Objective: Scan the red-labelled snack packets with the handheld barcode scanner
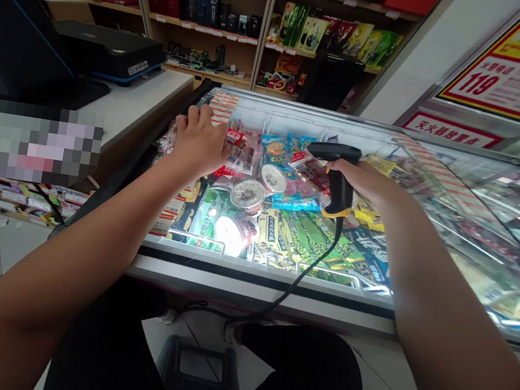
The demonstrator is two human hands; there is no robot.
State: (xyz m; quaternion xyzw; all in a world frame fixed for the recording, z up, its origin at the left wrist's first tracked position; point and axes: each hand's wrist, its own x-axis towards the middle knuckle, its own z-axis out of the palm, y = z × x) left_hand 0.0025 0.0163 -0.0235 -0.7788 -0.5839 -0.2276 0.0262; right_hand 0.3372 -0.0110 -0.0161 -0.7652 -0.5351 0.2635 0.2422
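Barcode scanner (340, 192) gripped in my right hand (364, 181).
My left hand (202, 141) is over red-labelled packets (247, 154) in a freezer case (227, 284), fingers curled downward; I cannot tell whether it holds anything. Between my hands sit white-lidded cups (247, 194), nearer my left; below my right lie green packets (310, 235), and a black cable (294, 285) trails down toward me.

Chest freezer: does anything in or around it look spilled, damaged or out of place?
Nothing visible looks spilled or damaged. The black cord of the barcode scanner stands out: it trails over the front edge of the chest freezer, near the person's legs, where it might snag.
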